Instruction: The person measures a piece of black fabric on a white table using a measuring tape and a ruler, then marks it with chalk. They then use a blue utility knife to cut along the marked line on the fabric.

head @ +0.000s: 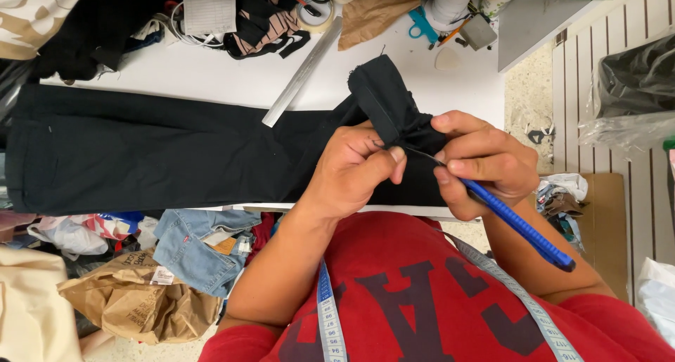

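Black trousers (140,151) lie stretched along a white table (211,77), one leg end (385,98) lifted and folded toward me. My left hand (351,168) pinches the black hem fabric between thumb and fingers. My right hand (481,161) grips a blue-handled cutting tool (520,228), its thin blade tip pushed into the hem right beside my left thumb. The two hands touch around the fabric. A measuring tape (327,313) hangs round my neck over a red shirt.
A metal ruler (302,73) lies slanted on the table behind the trousers. Tape roll (316,14), blue scissors (422,26), brown paper and cloth scraps crowd the far edge. Jeans (197,246), paper bags (140,302) and plastic bags sit on the floor at left.
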